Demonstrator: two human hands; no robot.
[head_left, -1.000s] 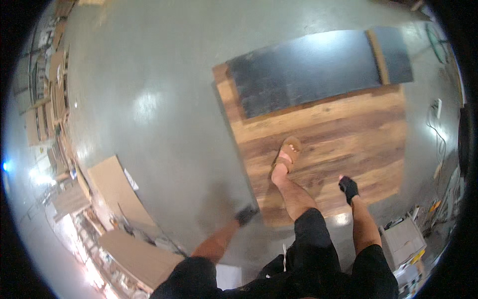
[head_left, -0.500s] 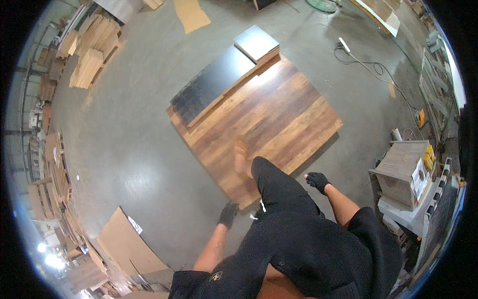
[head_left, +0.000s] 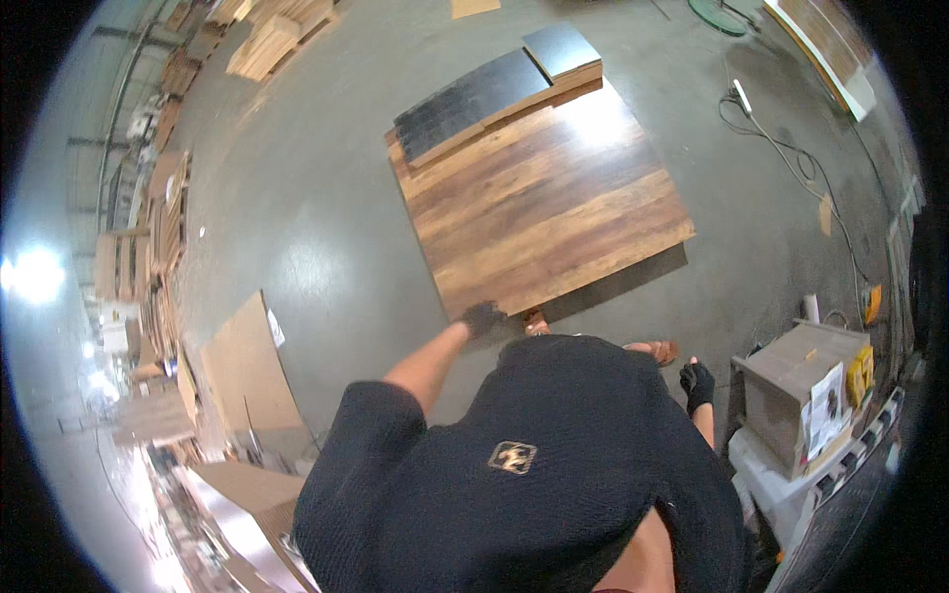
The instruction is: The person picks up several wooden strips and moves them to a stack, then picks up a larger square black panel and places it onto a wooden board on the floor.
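Note:
A large wood-patterned board [head_left: 554, 212] in brown planks lies low over the floor ahead of me. Along its far edge rest a stack of long dark panels [head_left: 473, 99] and a shorter stack of panels [head_left: 563, 49] with a shiny top. My left hand [head_left: 484, 318], in a black glove, reaches to the board's near left corner; its fingers look stretched out, and whether they touch is unclear. My right hand [head_left: 698, 383], gloved in black with bare fingertips, hangs at my right side with fingers curled and nothing visible in it.
My feet [head_left: 657, 351] stand on the floor by the board's near edge. At right is a grey box-shaped unit [head_left: 801, 385] on a white base. A cable [head_left: 791, 153] trails along the floor. Cardboard sheets [head_left: 252, 371] lean at left; wood stacks [head_left: 282, 40] stand far left.
I have stepped back off the board, the raised foot now on the floor. My view has turned. My left hand stays near the corner; my right hand hangs by my side.

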